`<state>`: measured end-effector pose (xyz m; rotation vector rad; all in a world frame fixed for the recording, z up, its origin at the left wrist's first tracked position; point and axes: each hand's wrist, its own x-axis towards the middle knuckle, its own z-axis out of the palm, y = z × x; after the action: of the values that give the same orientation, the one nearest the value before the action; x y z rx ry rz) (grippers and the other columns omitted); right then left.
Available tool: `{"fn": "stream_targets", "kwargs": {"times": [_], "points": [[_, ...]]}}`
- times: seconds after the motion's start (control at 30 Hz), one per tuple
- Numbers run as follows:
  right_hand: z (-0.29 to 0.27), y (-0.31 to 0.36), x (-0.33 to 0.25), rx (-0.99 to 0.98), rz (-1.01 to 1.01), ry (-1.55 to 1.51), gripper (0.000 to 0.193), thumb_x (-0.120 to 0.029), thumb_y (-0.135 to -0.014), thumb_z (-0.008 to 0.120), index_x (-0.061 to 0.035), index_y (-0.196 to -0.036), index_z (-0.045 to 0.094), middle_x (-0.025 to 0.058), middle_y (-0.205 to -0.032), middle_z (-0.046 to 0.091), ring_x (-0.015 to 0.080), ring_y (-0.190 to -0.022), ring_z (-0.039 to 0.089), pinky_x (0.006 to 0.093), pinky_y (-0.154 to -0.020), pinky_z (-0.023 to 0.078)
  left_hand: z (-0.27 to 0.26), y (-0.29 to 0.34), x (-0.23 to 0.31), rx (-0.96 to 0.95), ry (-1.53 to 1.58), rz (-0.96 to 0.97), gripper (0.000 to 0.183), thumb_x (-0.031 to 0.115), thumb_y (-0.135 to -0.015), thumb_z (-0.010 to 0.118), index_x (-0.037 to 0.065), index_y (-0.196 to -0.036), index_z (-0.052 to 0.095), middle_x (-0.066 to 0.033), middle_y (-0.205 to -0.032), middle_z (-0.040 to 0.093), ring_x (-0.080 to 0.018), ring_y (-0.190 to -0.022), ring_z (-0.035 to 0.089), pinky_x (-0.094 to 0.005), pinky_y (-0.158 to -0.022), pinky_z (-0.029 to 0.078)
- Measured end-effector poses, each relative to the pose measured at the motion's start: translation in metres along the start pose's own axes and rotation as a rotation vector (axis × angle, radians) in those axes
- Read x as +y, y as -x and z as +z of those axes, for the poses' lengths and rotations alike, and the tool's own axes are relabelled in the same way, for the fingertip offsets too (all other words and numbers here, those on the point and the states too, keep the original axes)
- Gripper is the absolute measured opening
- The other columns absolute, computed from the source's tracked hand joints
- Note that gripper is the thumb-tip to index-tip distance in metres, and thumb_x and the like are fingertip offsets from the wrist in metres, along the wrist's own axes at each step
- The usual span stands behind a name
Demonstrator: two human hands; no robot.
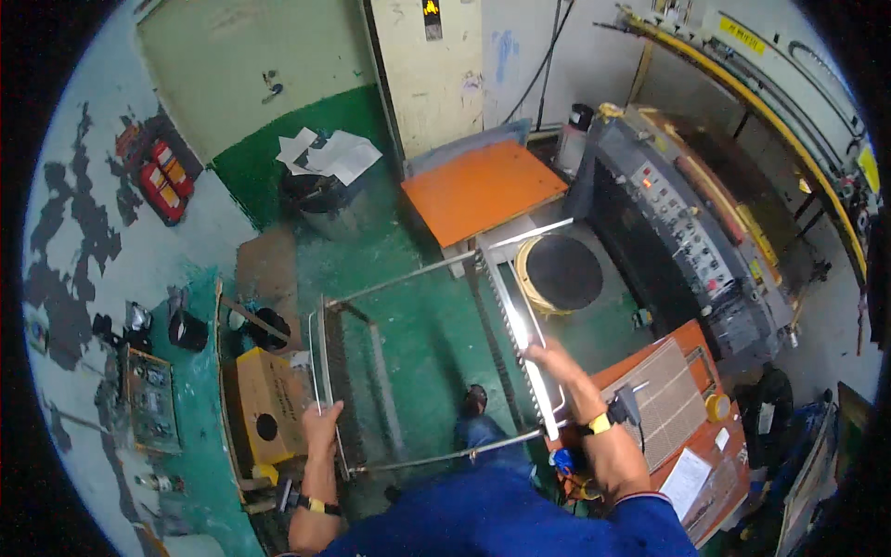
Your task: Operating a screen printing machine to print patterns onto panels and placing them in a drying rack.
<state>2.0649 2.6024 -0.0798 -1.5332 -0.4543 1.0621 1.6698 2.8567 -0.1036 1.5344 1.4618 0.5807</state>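
A worker in a blue top and short sleeves grasps an open metal frame by its two sides, the rectangular structure held in front of the body above a green floor. The left hand is closed on the frame's left side, at the lower end of a thin, pale handle; the right hand is curled on the bright right-hand rail, its thumb lying across the metal. Each grip is drawn in around the metal, though some fingers are hidden from above. A dark shoe shows through the frame's open middle.

Just beyond the right rail is a round, dark-topped object with a yellowish rim. Farther off, an orange surface sits near a grey machine lined with knobs and buttons. Near the right forearm, a reddish-brown surface bears a perforated tan panel, a yellow roll and a white sheet. To the left of the frame sits a yellow-brown carton. Red fire extinguishers are mounted on the peeling wall, while white papers top a dark bin near the green-and-cream wall.
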Motion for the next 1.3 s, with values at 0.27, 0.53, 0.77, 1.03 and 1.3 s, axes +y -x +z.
{"fn": "stream_targets", "kwargs": {"times": [0.27,0.53,0.77,1.03,1.3], "points": [[-0.068,-0.163,-0.104,0.165,0.084,0.338,0.02,-0.019,-0.076,0.065,0.0003,-0.078,0.062,0.0061,-0.067,0.06,0.0142,-0.061,0.054,0.0295,-0.058,0.043,0.122,-0.187,0.085,-0.029,0.11,-0.031,0.027,0.016,-0.069,0.077,0.003,-0.076,0.054,-0.0004,-0.069,0.052,-0.0117,-0.062,0.047,-0.0293,-0.058,0.04],[-0.171,-0.367,-0.068,0.536,-0.016,0.519,0.022,-0.015,-0.075,0.06,0.0036,-0.086,0.061,0.0092,-0.07,0.062,0.0174,-0.06,0.057,0.0312,-0.057,0.044,0.298,-0.344,0.201,-0.171,0.034,-0.035,0.028,0.016,-0.068,0.077,-0.001,-0.081,0.058,-0.0042,-0.072,0.058,-0.0153,-0.066,0.055,-0.0336,-0.059,0.045],[-0.228,-0.545,-0.143,0.577,0.212,0.661,0.05,-0.018,-0.074,0.063,0.0007,-0.119,0.052,0.0215,-0.103,0.064,0.0335,-0.098,0.061,0.0386,-0.084,0.047,0.443,-0.503,0.221,-0.319,0.153,-0.007,0.034,0.02,-0.069,0.077,-0.004,-0.086,0.06,-0.0105,-0.075,0.062,-0.0225,-0.067,0.059,-0.0366,-0.062,0.047],[-0.265,-0.644,-0.16,0.94,-0.222,0.779,0.049,-0.023,-0.075,0.062,-0.0023,-0.119,0.053,0.0246,-0.108,0.06,0.0406,-0.101,0.057,0.045,-0.089,0.044,0.575,-0.554,0.281,-0.369,-0.201,-0.06,0.053,0.026,-0.074,0.074,-0.006,-0.109,0.051,-0.0172,-0.101,0.06,-0.0268,-0.087,0.059,-0.0391,-0.074,0.047],[-0.238,-0.625,-0.066,0.515,0.549,0.678,0.043,-0.039,-0.084,0.059,0.0,-0.1,0.064,0.0177,-0.081,0.066,0.0294,-0.08,0.066,0.0393,-0.07,0.051,0.604,-0.574,0.288,-0.44,-0.194,-0.014,0.069,0.025,-0.078,0.071,-0.007,-0.129,0.037,-0.0189,-0.113,0.054,-0.0316,-0.105,0.053,-0.0384,-0.092,0.043]]}}
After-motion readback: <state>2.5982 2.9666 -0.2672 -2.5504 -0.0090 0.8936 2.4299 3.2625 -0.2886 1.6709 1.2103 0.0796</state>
